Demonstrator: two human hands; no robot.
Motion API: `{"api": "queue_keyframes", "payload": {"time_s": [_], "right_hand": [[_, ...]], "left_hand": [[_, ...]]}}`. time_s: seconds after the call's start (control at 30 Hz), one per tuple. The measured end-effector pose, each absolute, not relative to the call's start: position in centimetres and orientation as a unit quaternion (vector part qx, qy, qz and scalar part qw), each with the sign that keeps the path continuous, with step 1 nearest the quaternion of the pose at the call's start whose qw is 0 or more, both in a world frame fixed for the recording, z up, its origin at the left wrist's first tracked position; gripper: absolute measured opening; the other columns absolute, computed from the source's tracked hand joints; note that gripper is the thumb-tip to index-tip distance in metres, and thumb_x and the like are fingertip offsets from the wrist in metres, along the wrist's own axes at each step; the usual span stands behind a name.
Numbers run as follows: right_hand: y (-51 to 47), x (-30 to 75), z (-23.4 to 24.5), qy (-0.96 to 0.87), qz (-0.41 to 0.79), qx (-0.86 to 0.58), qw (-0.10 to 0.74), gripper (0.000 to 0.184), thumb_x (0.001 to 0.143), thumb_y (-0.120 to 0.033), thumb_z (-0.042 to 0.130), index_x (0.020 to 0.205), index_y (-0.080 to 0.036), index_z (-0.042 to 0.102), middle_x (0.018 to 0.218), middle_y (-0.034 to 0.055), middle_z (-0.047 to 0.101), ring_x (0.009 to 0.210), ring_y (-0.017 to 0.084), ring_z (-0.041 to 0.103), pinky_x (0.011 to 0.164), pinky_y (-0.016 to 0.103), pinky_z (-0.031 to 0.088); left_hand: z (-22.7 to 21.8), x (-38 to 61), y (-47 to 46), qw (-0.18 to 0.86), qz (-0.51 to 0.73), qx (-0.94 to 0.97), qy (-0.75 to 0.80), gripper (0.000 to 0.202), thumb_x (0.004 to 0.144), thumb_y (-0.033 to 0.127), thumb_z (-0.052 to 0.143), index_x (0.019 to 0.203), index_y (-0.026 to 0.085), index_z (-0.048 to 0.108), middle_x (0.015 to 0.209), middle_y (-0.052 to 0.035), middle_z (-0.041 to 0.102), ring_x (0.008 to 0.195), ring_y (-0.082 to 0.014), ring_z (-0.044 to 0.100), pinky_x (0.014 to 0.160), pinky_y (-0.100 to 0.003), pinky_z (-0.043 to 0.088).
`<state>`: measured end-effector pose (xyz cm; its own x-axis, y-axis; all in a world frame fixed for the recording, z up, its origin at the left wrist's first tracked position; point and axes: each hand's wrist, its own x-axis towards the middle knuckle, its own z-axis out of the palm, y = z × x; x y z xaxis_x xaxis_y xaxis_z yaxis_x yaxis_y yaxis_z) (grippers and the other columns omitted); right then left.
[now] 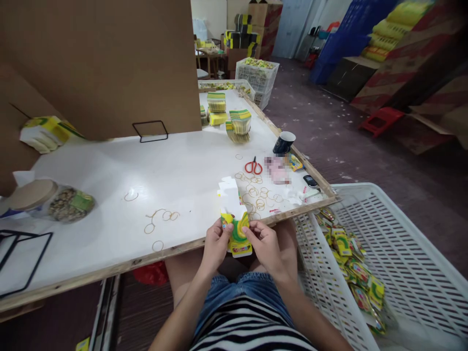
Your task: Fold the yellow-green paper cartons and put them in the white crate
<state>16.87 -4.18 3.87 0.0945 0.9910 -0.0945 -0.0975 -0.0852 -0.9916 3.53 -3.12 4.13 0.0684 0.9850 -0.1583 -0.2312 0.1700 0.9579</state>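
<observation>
Between both hands, at the table's front edge, is a yellow and green printed carton (239,229) with its flap end open toward me. My left hand (215,243) pinches its left side between thumb and fingers. On the right side my right hand (265,243) grips it the same way. Just beyond, white unprinted cardboard with cut flaps (229,192) lies on the table; I cannot tell whether it belongs to the same carton. Several rubber bands (260,204) lie right of the carton, near red-handled scissors (253,166).
A white plastic basket (413,239) with small yellow packs (343,246) stands at my right. A dark mug (284,142) sits near the table's right edge. Bundled flat cartons (240,123) stand farther back. A clear jar (69,204) lies left; a large cardboard sheet (109,68) rises behind.
</observation>
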Motion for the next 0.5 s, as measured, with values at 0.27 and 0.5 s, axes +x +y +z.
{"api": "queue_keyframes", "payload": {"time_s": [0.27, 0.5], "right_hand": [[-3.9, 18.5, 4.2, -0.492, 0.522, -0.458, 0.524, 0.052, 0.082, -0.031, 0.068, 0.130, -0.025, 0.048, 0.103, 0.0045, 0.067, 0.086, 0.017, 0.065, 0.076, 0.029, 0.054], [-3.6, 20.1, 5.4, -0.575, 0.524, -0.421, 0.466, 0.017, 0.089, -0.034, 0.059, 0.099, -0.021, 0.066, 0.082, 0.0006, 0.064, 0.056, 0.009, 0.052, 0.054, 0.022, 0.045]], "left_hand": [[6.5, 2.3, -4.3, 0.581, 0.441, 0.516, 0.448, 0.061, 0.089, 0.033, 0.058, 0.140, 0.028, 0.025, 0.107, -0.0070, 0.065, 0.082, -0.0160, 0.067, 0.071, -0.028, 0.055], [6.5, 1.2, -4.4, 0.634, 0.382, 0.551, 0.384, 0.044, 0.087, 0.034, 0.062, 0.125, 0.020, 0.044, 0.098, -0.0075, 0.068, 0.087, -0.0192, 0.064, 0.077, -0.029, 0.051]]}}
